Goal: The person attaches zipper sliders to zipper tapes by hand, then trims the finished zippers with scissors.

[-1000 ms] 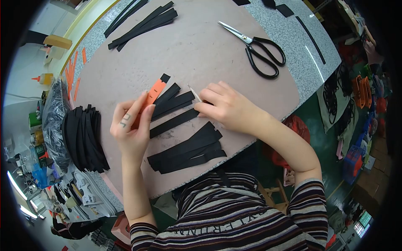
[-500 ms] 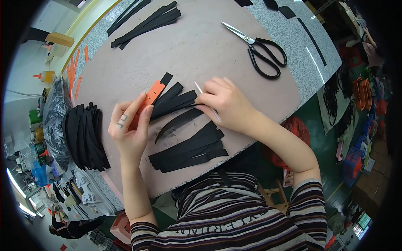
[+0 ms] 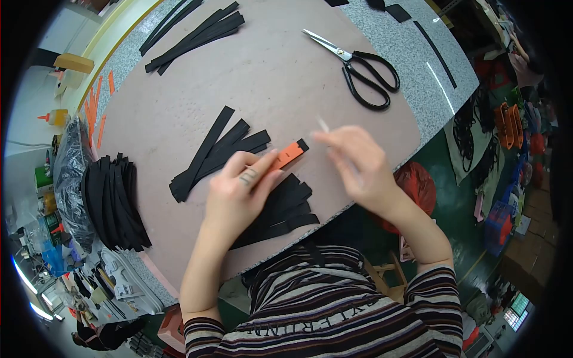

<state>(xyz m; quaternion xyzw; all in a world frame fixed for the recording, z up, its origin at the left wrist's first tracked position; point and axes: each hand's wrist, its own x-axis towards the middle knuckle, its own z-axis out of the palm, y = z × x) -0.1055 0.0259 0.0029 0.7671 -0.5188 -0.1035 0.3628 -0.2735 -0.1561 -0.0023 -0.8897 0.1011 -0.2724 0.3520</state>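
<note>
At the centre of the frame, a person's left hand [image 3: 239, 185] pinches a short, flat orange strip with dark slits [image 3: 290, 155] between thumb and fingers, the grip closed; its lower end is hidden inside the hand, and a small black end piece [image 3: 302, 145] sticks out past its upper right tip. Just right of it, the right hand [image 3: 358, 161] is raised and blurred, its thumb and index finger slightly parted; it has hold of a slim pale stick [image 3: 323, 123], of which only a smeared tip shows above the fingers. Left of centre, flat matte black strips in a loose fan [image 3: 206, 152] lie on the beige-topped table [image 3: 280, 77]. A second black bundle [image 3: 289, 203], below centre, is partly covered by the left hand and forearm. Scissors with black looped handles [image 3: 358, 68] lie at the upper right, blades slightly apart. At the left stands a thick sheaf of curved black strips [image 3: 113, 203], beside a crinkled clear plastic bag [image 3: 70, 179] whose contents are hard to make out. More black strips [image 3: 197, 36] lie at the upper left, some cut off by the top edge.
</note>
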